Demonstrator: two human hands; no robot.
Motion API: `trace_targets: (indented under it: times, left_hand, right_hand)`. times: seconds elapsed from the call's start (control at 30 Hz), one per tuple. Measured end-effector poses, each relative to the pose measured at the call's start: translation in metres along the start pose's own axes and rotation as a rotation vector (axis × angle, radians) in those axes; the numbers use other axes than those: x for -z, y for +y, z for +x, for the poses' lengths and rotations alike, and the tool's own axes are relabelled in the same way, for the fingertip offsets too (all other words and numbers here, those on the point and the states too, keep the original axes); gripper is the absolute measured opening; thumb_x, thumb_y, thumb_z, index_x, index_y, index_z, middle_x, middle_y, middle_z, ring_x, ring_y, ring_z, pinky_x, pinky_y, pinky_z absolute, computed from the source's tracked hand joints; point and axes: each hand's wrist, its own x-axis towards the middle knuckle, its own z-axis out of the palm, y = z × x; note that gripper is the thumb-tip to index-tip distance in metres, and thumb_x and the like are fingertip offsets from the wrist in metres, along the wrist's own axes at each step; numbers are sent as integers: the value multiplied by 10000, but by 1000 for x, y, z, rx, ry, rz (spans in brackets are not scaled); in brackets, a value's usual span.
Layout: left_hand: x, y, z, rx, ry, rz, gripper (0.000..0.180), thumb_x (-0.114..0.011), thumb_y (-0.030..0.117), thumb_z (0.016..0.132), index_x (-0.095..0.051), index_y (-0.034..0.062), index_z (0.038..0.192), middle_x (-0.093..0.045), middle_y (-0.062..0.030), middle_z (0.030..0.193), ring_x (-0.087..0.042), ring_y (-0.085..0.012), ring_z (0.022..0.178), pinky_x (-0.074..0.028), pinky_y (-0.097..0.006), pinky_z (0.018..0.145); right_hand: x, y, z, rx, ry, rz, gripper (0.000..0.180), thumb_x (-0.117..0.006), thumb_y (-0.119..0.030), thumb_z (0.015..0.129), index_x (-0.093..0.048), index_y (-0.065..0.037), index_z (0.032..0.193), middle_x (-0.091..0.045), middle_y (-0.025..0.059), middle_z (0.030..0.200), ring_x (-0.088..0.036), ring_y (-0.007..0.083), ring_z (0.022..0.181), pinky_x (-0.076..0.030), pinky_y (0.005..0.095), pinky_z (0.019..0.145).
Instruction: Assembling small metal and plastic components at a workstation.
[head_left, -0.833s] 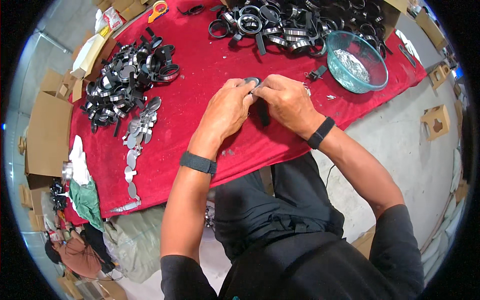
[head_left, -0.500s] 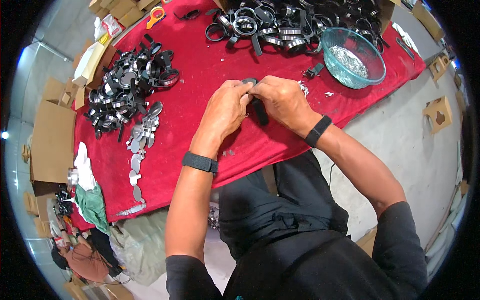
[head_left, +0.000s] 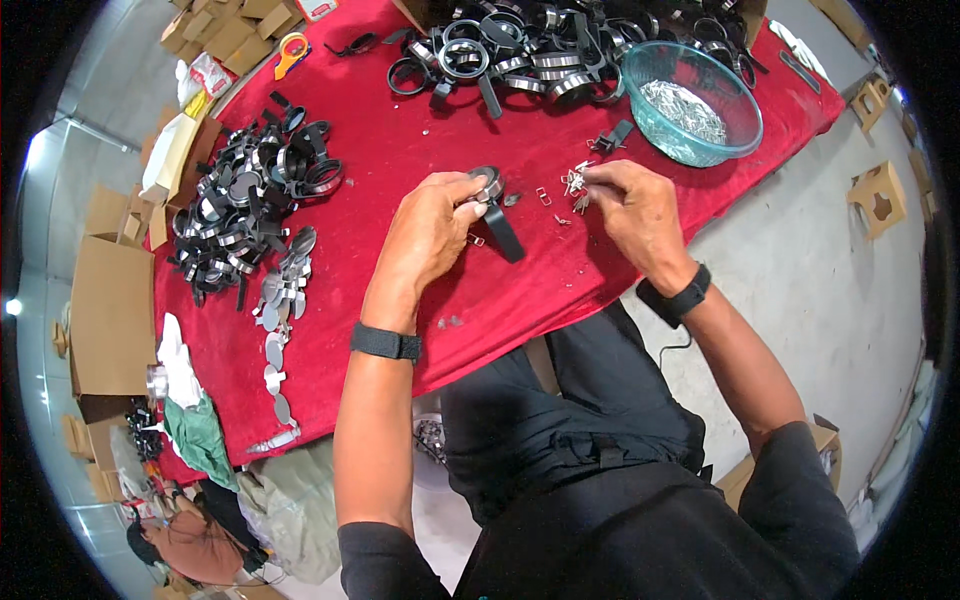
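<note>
Left grip (head_left: 432, 232) closed round ring clamp (head_left: 487, 186) | black strap (head_left: 503, 231) points 5 o'clock | right grip (head_left: 632, 205) pinches small clips (head_left: 576, 180), 3 o'clock of clamp

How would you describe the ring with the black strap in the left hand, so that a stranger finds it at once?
Start at the red table cloth and go to its middle, in front of the person. There the left hand grips a metal ring with a black strap. Unlike the rings in the heaps at the left and at the far edge, it is alone and held.
</note>
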Motion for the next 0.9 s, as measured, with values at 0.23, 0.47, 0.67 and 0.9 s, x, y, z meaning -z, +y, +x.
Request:
trace_targets:
  times: [0.23,0.47,0.67,0.9]
  left_hand:
    - [0,5,4,36,-24,-8,357,-698,106,1021,-758,29,1364,-734,-217,1388,-680,-373,1329,-521,-436,1155]
    - [-7,11,4,69,38,37,379,-706,68,983,-765,24,1355,-739,-219,1386,-697,-379,1310,-542,-436,1134]
    - [-13,22,6,147,98,41,390,-671,23,952,-788,24,1323,-748,-218,1371,-715,-380,1283,-554,-417,1120]
    - [-18,19,5,137,147,56,374,-664,46,953,-799,23,1301,-757,-226,1348,-718,-389,1267,-556,-436,1113]
  right_hand:
    - [34,31,8,-69,-224,-215,161,-774,-70,899,-820,-24,1045,-793,227,998,-780,407,950,-607,490,858]
    - [29,32,14,-89,-271,-208,155,-775,-75,888,-822,-30,1028,-784,236,994,-764,441,961,-596,534,862]
    - [17,41,24,64,-190,-296,95,-734,-86,921,-803,-40,967,-726,224,910,-729,434,897,-577,549,825]
    - [1,52,38,166,-201,-454,134,-759,-121,939,-819,-33,1021,-703,171,917,-721,391,906,-576,500,812]
